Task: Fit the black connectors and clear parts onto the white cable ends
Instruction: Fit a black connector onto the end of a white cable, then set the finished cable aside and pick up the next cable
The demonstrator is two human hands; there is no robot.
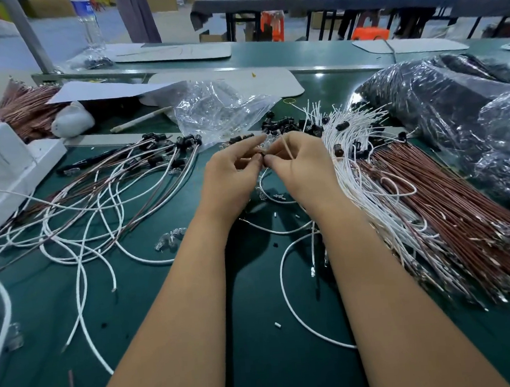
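Small blk connector point(262, 157), thin wht cable point(287, 150)

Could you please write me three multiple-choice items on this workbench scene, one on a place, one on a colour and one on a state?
1. Where does the bundle of brown wires lie?
A. right of the hands
B. left of the white box
C. on the far table

2. What colour is the work surface?
A. red
B. dark green
C. yellow

3. What are the left hand and right hand doing?
A. resting flat on the surface
B. hanging off the table's edge
C. pinching a small black connector between them

Answers:
1. A, the brown bundle fans out beside the white cables on the right.
2. B, the mat under the cables is dark green.
3. C, both hands' fingertips meet on the black piece above the surface.
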